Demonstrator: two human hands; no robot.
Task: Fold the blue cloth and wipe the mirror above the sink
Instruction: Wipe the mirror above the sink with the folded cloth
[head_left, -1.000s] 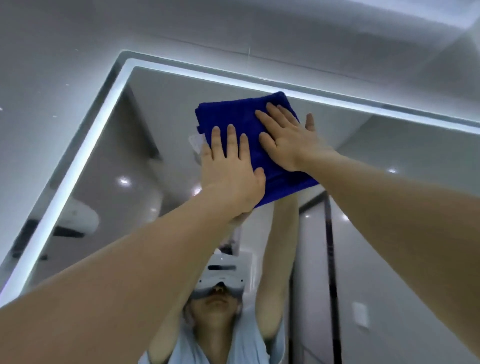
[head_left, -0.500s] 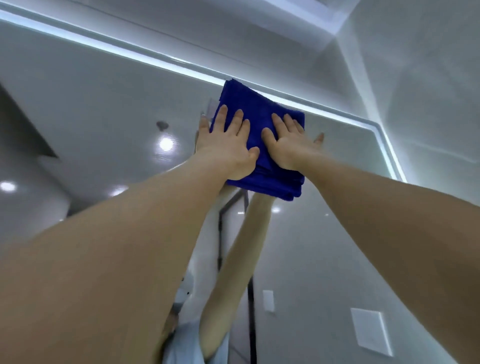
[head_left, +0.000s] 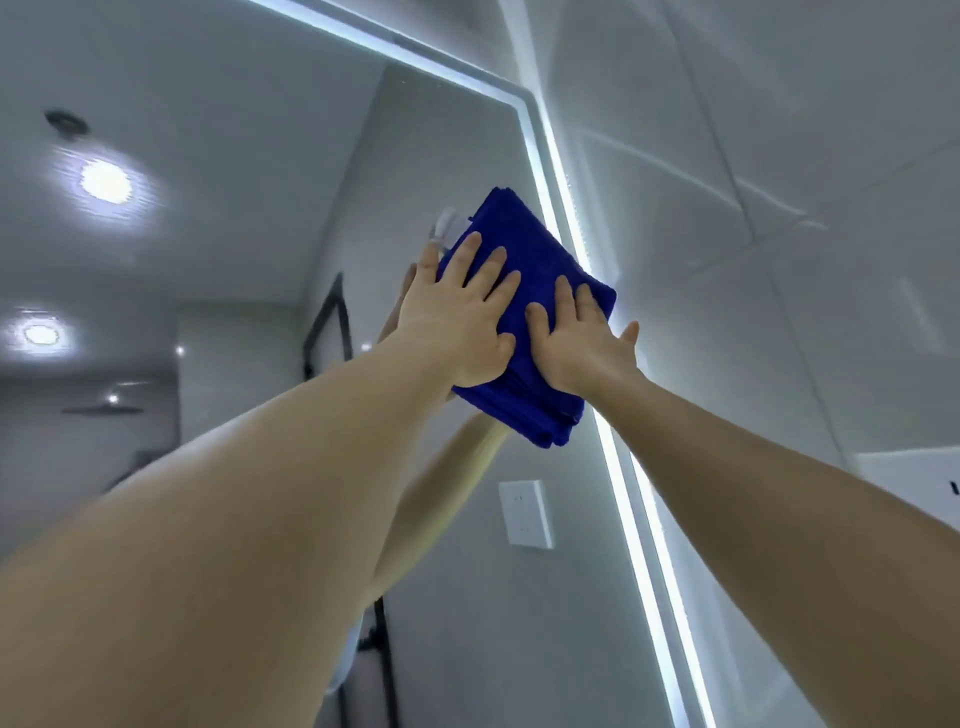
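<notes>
Pressing blue cloth (head_left: 540, 241) against mirror (head_left: 234, 249), apparently folded

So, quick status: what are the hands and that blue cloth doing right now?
Left hand and right hand flat, pressing folded blue cloth on the lit-edged mirror, near its right edge. Nothing in the way.

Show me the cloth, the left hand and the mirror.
cloth (head_left: 535, 239), head view, its bare upper part.
left hand (head_left: 457, 327), head view, back of the hand.
mirror (head_left: 441, 135), head view, bare glass near its top right corner.
</notes>
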